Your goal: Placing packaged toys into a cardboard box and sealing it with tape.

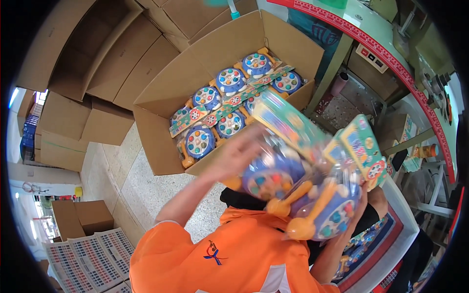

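Note:
Two clear-bagged toys are in front of my orange shirt: round blue bodies with coloured buttons, orange mallets and green printed header cards. My right hand [360, 201] grips the edge of the nearer bagged toy [333, 215], whose card [364, 146] sticks up. The other bagged toy [273, 178] lies against it on the left and is smeared by motion. My left hand [243, 150] is at that toy's bag, its fingers too blurred to show whether they grip. Beyond it, an open cardboard box [154, 146] holds several such bagged toys [200, 140] in rows, cards between them.
Stacked cartons [117, 63] stand at the far left. A red-edged workbench [391, 53] curves along the right. Beside my right arm is a pale-rimmed bin [408, 229] with more bagged toys inside. Printed sheets [93, 259] lie at lower left on the speckled floor [129, 161].

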